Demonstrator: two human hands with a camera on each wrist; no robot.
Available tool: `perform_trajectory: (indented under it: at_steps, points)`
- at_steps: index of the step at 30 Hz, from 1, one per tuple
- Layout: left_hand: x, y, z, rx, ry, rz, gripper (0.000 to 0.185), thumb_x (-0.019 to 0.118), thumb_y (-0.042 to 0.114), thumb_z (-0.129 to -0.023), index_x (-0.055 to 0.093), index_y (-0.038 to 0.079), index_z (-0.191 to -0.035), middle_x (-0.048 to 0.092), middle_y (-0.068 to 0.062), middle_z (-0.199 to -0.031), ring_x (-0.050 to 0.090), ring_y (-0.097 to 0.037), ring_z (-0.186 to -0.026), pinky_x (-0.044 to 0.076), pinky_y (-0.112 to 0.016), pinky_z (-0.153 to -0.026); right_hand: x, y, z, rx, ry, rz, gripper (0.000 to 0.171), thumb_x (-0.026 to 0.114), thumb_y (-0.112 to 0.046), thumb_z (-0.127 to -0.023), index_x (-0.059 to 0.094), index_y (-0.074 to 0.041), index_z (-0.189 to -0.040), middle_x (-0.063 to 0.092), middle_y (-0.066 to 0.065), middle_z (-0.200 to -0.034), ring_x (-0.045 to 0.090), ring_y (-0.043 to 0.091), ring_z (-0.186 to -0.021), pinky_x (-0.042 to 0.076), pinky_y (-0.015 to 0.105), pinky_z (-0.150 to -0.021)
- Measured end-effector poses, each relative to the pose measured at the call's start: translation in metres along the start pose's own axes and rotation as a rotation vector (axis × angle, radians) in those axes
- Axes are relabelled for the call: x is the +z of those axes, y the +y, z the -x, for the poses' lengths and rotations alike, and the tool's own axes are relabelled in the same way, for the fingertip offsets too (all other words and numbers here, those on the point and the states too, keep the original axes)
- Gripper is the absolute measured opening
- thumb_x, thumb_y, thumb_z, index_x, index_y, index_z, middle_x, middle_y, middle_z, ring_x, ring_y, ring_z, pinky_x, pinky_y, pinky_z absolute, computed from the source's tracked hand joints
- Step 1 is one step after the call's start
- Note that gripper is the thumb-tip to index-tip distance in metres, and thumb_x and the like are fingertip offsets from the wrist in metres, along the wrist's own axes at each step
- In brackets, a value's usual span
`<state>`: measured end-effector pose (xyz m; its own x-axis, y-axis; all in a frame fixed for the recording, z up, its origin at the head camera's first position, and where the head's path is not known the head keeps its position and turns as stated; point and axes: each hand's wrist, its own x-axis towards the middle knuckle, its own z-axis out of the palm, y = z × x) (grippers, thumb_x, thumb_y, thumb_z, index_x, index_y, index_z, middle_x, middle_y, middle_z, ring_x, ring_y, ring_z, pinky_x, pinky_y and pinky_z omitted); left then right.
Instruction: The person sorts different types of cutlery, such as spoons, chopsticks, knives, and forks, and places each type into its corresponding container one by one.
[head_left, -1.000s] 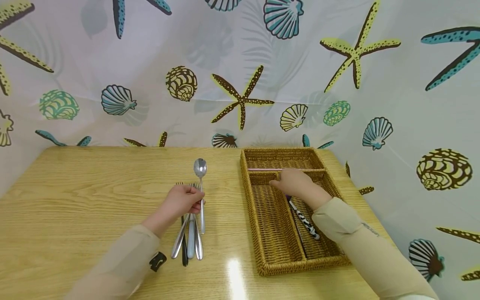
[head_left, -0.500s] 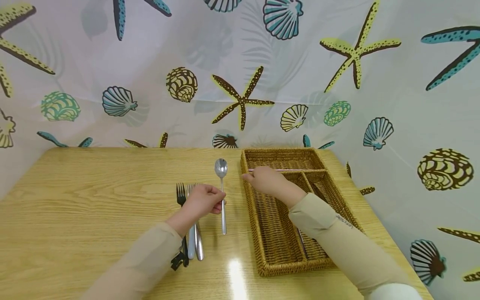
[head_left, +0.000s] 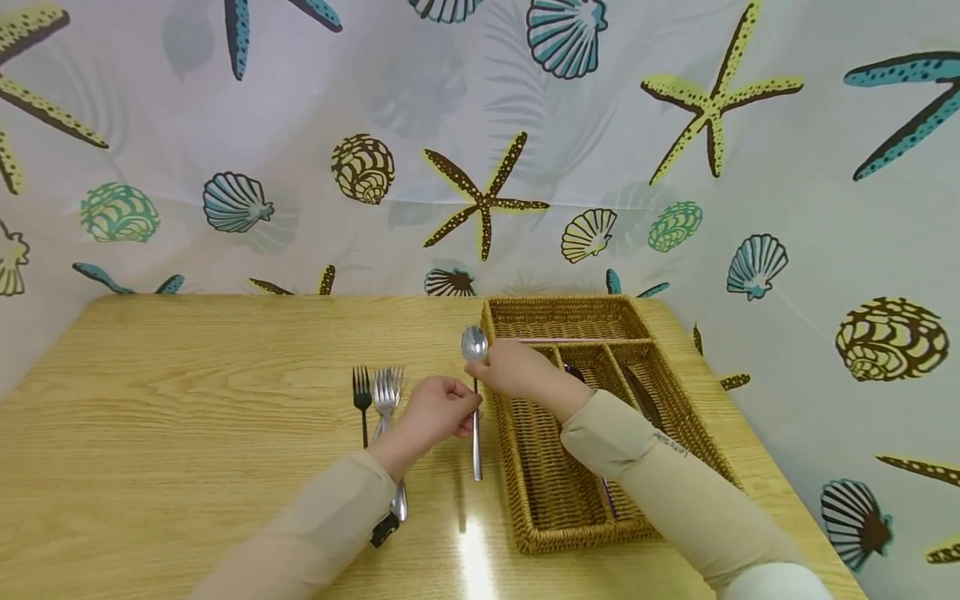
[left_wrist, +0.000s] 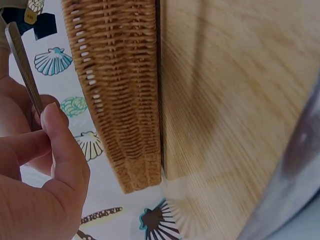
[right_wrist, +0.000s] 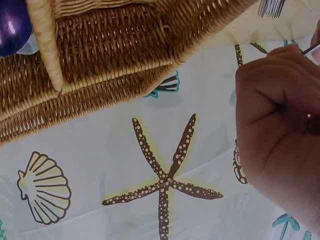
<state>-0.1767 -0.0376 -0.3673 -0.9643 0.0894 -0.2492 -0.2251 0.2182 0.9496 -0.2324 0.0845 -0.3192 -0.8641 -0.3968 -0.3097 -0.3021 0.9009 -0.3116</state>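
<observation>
Head view, from the left: a slim matte-black metal fork (head_left: 362, 388) and some shiny silver metal forks (head_left: 387, 393) lie together on the pale wood-grain table (head_left: 210, 400), tines pointing away from the person; kept side by side, they read as a group of one kind. The sleeved left forearm covers most of their handles.

Next comes the left hand (head_left: 435, 411), thumb and fingers pinching the middle of a silver metal spoon (head_left: 473, 342) with an oval bowl. That spoon is lifted above the table, its shadow below it, just beside the near-left wall of a brown woven basket tray (head_left: 567, 536). Pinching mid-shaft probably keeps it balanced and leaves both ends free.

The right hand (head_left: 519, 369) reaches across the tray's left rim; its fingers are curled and appear to pinch the spoon's neck, so both hands seem to share the load.

Within the tray, woven dividers keep pieces apart: a glossy purple rounded utensil (right_wrist: 12, 27) and, farther right, a long dark-brown blade-like piece (head_left: 642, 395).

As for looks, the spoon's bowl is mirror-bright, its handle slender and plain, broadening towards the near end.
</observation>
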Motion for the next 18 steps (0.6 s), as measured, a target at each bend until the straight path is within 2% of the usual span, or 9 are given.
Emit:
perform_trajectory:
  at_steps: [5,10,14,18]
  points:
    - [0.01,0.001,0.003,0.024,-0.015,0.02,0.012,0.053,0.003,-0.087,0.059,-0.007,-0.086,0.055,-0.002,-0.057,0.053,-0.007,-0.047,0.056,-0.032,-0.058,0.006,0.0,0.0,-0.029,0.003,-0.002,0.04,0.045,-0.017,-0.097,0.042,-0.014,-0.057,0.035,-0.004,-0.051,0.03,0.007,-0.044,0.027,0.019,-0.044]
    - [0.01,-0.001,0.004,0.024,-0.037,0.024,0.015,0.053,0.007,-0.09,0.058,-0.006,-0.087,0.06,-0.007,-0.064,0.055,-0.009,-0.049,0.056,-0.031,-0.058,0.007,0.001,0.0,-0.013,-0.011,-0.005,0.038,0.043,-0.017,-0.098,0.044,-0.012,-0.06,0.036,-0.003,-0.052,0.031,0.007,-0.044,0.027,0.018,-0.043]
    - [-0.006,-0.003,0.008,-0.005,-0.038,-0.042,0.027,0.053,0.021,-0.094,0.06,-0.004,-0.091,0.065,-0.013,-0.075,0.057,-0.01,-0.054,0.055,-0.029,-0.058,0.004,0.008,0.003,-0.015,0.012,-0.009,0.034,0.043,-0.017,-0.099,0.047,-0.01,-0.066,0.036,-0.003,-0.053,0.031,0.008,-0.044,0.029,0.02,-0.044]
    - [-0.037,-0.009,0.009,-0.02,-0.002,-0.155,0.029,0.052,0.025,-0.095,0.061,-0.003,-0.092,0.065,-0.013,-0.076,0.057,-0.011,-0.057,0.054,-0.029,-0.059,-0.001,0.022,0.008,-0.018,0.03,-0.001,0.032,0.044,-0.016,-0.099,0.047,-0.011,-0.068,0.034,-0.003,-0.054,0.03,0.009,-0.045,0.029,0.021,-0.046]
